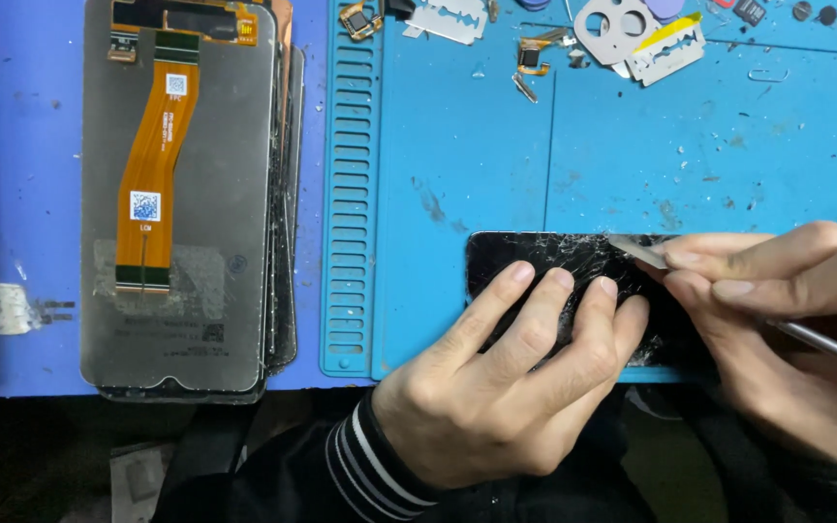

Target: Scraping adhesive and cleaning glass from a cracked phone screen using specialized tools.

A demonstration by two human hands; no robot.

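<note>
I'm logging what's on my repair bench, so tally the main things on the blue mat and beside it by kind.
Cracked phone screen under the hands: 1
Stack of phone display panels, top one with an orange flex cable: 1
Razor blades: 2
Grey camera-lens cover: 1
Metal scraper tool: 1
Total: 6

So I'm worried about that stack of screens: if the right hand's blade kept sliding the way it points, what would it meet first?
Probably just the cracked phone glass under the blade; beyond its edge lies bare blue mat, well before the stacked screens.
</note>
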